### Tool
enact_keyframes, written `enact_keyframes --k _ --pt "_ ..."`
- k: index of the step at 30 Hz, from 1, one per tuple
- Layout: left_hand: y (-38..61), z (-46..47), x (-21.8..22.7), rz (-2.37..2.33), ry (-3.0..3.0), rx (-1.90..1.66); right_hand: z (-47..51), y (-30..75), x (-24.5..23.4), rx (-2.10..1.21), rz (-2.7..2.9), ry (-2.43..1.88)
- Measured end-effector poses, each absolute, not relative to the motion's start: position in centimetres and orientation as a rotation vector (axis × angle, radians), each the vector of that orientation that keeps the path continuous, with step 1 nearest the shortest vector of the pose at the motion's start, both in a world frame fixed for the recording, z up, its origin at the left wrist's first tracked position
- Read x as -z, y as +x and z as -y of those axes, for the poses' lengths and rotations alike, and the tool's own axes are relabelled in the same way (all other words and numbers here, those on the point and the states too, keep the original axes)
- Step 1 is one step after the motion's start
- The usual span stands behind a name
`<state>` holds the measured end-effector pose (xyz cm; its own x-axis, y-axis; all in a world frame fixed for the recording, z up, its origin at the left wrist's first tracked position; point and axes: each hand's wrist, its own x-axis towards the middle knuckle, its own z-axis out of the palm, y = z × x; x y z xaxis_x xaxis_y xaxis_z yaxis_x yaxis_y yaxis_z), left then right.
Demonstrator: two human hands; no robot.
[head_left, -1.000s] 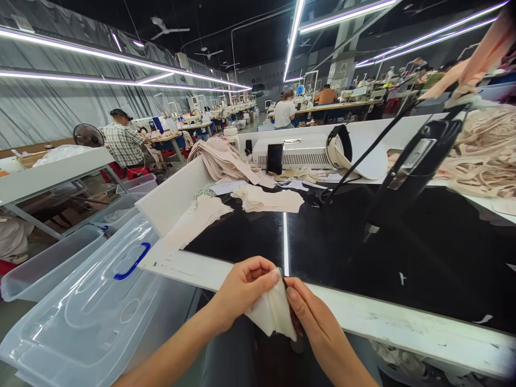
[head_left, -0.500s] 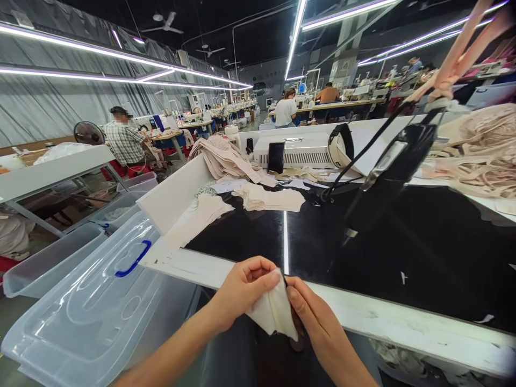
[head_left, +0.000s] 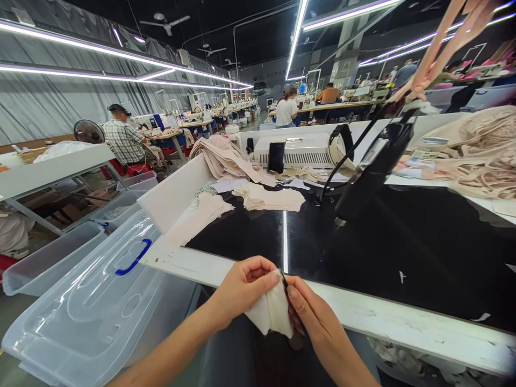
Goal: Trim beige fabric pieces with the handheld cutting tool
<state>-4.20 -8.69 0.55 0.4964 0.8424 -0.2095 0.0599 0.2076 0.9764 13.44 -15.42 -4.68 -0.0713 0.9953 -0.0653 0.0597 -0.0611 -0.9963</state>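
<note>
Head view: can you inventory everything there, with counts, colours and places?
Table: one, black with white edge, centre-right
Cloth: one, off-white, foreground centre
Dark item: one, black, cloth's right edge, mostly hidden
Fabric stacks: two, cream, table's left part
Fabric pile: one, pinkish beige, back left
Vented box: one, white, table's back
Phone-like device: one, black, before the box
Hanging device: one, black, over the table
Strap heap: one, beige, far right
Bins: at least three, clear, left side
Caged fan: one, dark, background left
Ceiling lights: several, white, overhead
People: at least three, mixed clothing, background
Left grip: one, bare, pinching the cloth
Right grip: one, bare, around the dark item
</note>
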Motion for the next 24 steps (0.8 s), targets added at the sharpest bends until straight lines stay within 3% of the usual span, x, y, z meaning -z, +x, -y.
enact_keyframes --k 10,18,24 --pt "-4.5 8.6 -0.2 -0.87 1.267 -0.645 15.5 13.8 4.8 -1.292 1.243 -1.242" --pt "-5.2 8.3 -0.2 -0.893 1.361 -0.581 16.3 15.2 4.6 -1.043 1.453 -1.398" --pt "-5.4 8.1 -0.2 -0.918 1.439 -0.558 16.5 15.3 3.8 -1.1 1.523 -1.375"
